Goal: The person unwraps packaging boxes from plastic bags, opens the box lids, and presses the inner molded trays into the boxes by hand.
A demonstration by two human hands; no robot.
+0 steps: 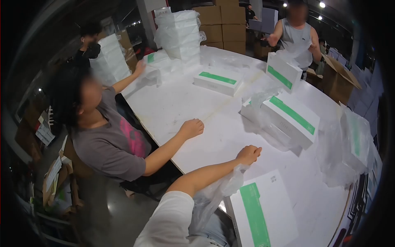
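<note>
**Left grip [248,155] curled at the worktop [164,105], white box [263,212] nearby**

Head view: wearer's left arm, white sleeve [166,218], enters from bottom centre-left. Left grip sits mid-frame, fingers folded inward; cannot tell whether anything is pinched inside. Right grip out of frame.

White box with green band lies at bottom centre-right on the worktop, near the left grip. Clear plastic bag [218,187] bunches along the forearm, between sleeve and box.

Right of centre: a second green-banded box [290,119] among loose plastic. Far right: a bagged box [356,138]. Upper centre: another box [218,83], lying flat; behind it, a plastic-wrapped stack [177,37] and brown cartons [222,24].

Left: seated co-worker [105,136], dark T-shirt, one hand on the worktop, other arm stretched toward the stack. Upper right: co-worker in grey vest [297,41], behind an upright box [284,73].
</note>
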